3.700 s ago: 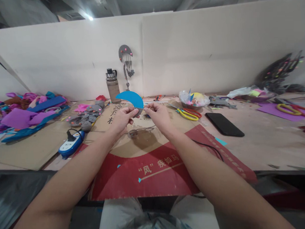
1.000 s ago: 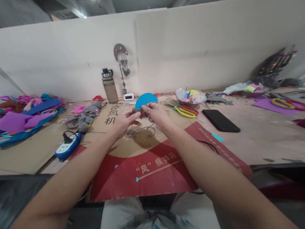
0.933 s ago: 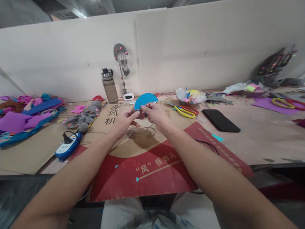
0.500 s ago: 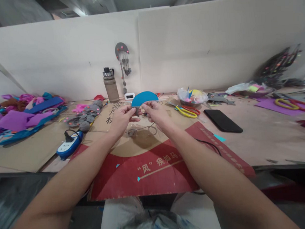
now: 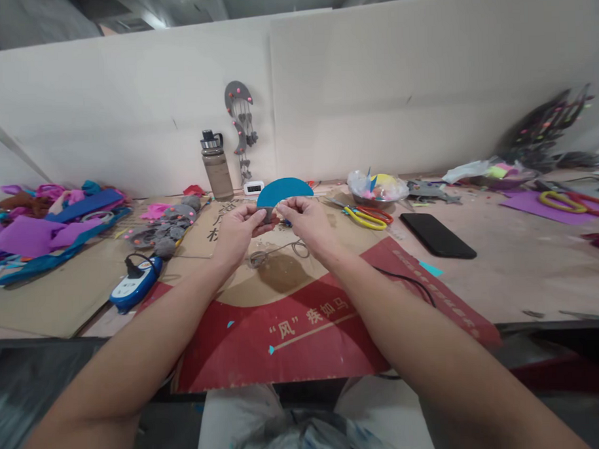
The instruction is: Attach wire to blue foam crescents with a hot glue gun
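Note:
A blue crescent-shaped foam piece (image 5: 282, 188) stands upright between my two hands, above a brown and red cardboard sheet (image 5: 303, 316). My left hand (image 5: 239, 228) pinches its lower left end, where a small grey bit shows between the fingers. My right hand (image 5: 306, 221) is closed in a pinch at the lower middle of the piece. A thin grey string (image 5: 281, 251) lies looped on the cardboard just under the hands.
Yellow and red scissors (image 5: 368, 217), a black phone (image 5: 437, 235) and a bag of coloured bits (image 5: 377, 188) lie to the right. A water bottle (image 5: 217, 166), grey felt pieces (image 5: 165, 228), a blue power strip (image 5: 132, 285) and purple and blue foam scraps (image 5: 39, 230) are on the left.
The blue piece has turned from a tilted crescent to a flatter arc and shifted slightly right. My hands stay pinched on it, a little higher than before.

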Motion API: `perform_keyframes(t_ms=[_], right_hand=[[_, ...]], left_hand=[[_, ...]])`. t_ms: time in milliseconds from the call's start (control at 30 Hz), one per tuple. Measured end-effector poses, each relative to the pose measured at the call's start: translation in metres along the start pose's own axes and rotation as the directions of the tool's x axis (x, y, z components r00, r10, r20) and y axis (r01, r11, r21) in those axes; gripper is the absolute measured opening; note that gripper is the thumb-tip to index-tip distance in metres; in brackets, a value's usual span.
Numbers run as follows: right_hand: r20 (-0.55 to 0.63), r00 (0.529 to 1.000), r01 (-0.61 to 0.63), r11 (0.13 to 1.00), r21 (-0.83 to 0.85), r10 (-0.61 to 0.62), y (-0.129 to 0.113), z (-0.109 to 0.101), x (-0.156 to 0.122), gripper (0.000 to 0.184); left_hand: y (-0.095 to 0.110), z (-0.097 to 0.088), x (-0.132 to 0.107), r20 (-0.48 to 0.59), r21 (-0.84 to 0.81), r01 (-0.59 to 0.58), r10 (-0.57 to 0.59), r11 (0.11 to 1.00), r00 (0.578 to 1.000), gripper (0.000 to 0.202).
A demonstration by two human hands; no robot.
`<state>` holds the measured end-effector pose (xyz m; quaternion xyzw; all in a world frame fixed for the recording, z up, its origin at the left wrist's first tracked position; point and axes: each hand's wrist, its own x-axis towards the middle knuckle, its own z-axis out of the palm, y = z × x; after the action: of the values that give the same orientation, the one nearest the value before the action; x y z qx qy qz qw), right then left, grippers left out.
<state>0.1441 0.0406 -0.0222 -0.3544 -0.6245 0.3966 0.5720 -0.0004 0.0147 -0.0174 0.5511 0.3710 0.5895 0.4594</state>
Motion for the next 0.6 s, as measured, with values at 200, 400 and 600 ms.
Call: perform_keyframes(t_ms=[200,400,600], right_hand=[[-0.035,0.999,-0.032,0.999,-0.005,0.032,-0.0061,-0.0002,-0.0028,0.018],[-0.028,0.999,-0.043,0.998,0.039,0.044,-0.0043,0.0002,-0.0020,0.018],[-0.003,0.995,-0.095,0.987,0.133,0.096,-0.0050,0.0021,-0.0044,0.015]], left_hand=[[0.0015,0.0012,-0.0011,0.021,-0.046,-0.002,0.003,0.999,1.000,0.017],[0.0031,0.0018,-0.0019,0.039,-0.094,0.018,-0.014,0.995,0.999,0.016],[0.0044,0.0011,-0.0017,0.035,-0.136,0.059,-0.055,0.989,0.998,0.013]])
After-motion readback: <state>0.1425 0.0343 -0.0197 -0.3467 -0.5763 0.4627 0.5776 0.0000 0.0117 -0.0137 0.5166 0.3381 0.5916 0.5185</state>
